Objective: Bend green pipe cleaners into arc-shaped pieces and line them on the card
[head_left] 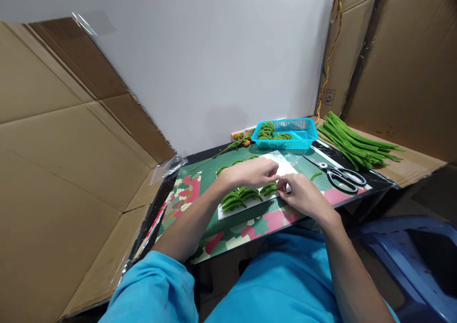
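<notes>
My left hand (257,171) is over a white sheet (232,213), its fingers curled and pressed together. Close beside it, my right hand (302,194) pinches with thumb and forefinger at the sheet's right part. Whatever lies between the fingertips is too small to make out. A small cluster of curved green pipe-cleaner pieces (268,188) is on the sheet just left of my right fingertips. More clusters of curved green pieces (241,196) lie in rows on the sheet, partly hidden by my left hand and forearm.
A blue basket (285,144) holds more green pieces behind the sheet. Black-handled scissors (339,173) and a bundle of long green pipe cleaners (357,142) lie to the right. Orange flowers (244,139) rest left of the basket. Cardboard walls (64,170) flank the table.
</notes>
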The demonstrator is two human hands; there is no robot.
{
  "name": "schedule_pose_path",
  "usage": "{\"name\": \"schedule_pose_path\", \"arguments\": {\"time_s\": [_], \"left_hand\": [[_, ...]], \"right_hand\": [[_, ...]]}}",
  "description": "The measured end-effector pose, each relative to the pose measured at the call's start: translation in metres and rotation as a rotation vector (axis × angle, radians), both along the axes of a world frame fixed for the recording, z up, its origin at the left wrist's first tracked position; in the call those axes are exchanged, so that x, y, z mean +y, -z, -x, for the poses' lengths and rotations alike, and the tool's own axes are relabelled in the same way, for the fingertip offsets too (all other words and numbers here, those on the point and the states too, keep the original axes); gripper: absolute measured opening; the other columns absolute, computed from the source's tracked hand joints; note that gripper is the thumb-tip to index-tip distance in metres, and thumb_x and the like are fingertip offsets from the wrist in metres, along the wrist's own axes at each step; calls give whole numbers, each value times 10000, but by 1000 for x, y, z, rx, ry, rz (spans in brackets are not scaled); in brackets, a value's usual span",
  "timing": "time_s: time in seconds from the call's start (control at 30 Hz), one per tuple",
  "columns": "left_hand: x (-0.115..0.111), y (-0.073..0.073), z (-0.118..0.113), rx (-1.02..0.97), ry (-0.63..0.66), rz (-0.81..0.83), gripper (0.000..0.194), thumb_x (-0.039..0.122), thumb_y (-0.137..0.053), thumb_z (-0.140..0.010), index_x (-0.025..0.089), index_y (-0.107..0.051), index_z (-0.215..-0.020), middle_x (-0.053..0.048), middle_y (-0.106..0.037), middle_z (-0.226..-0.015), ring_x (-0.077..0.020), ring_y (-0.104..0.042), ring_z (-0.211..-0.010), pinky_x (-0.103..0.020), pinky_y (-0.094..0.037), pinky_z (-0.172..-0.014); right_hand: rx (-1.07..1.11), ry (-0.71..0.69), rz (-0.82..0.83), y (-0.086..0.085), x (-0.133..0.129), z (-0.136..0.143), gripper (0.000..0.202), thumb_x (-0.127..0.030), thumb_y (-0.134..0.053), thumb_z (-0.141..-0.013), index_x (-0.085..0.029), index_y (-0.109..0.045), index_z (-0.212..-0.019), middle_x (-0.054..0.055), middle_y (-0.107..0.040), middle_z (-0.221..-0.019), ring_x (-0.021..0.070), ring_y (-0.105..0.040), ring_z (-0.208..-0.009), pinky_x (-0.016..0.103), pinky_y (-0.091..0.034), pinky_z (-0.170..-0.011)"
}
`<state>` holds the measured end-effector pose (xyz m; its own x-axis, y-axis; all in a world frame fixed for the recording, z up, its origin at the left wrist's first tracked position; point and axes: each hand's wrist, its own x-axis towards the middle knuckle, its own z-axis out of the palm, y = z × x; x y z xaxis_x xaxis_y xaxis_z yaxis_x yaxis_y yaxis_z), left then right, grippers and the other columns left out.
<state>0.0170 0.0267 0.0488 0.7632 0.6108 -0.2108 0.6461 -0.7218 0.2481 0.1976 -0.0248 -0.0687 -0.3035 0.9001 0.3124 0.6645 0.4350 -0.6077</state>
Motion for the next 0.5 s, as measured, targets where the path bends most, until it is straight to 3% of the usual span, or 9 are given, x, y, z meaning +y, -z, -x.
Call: {"name": "schedule_pose_path", "arguments": {"time_s": [0.27, 0.5], "left_hand": [[10, -18, 17, -115, -67, -86, 375, 386, -529, -1038, 188, -491, -722, 23, -478, -665, -119, -381, -591, -319, -235, -591], [13, -29, 25, -173, -132, -99, 317, 367, -534, -1032, 184, -551, -774, 18, -509, -680, -117, -406, -592, -310, -256, -584]], "right_hand": [[-24, 2, -46, 3, 2, 5, 106, -140, -686, -872, -223, -643, -822, 23, -675, -830, 197, -595, -784, 301, -358, -710], [-2, -87, -73, -2, -2, 0, 179, -164, -723, -900, -243, -649, -1042, 21, -674, -982, 218, -615, -914, 322, -412, -818]]}}
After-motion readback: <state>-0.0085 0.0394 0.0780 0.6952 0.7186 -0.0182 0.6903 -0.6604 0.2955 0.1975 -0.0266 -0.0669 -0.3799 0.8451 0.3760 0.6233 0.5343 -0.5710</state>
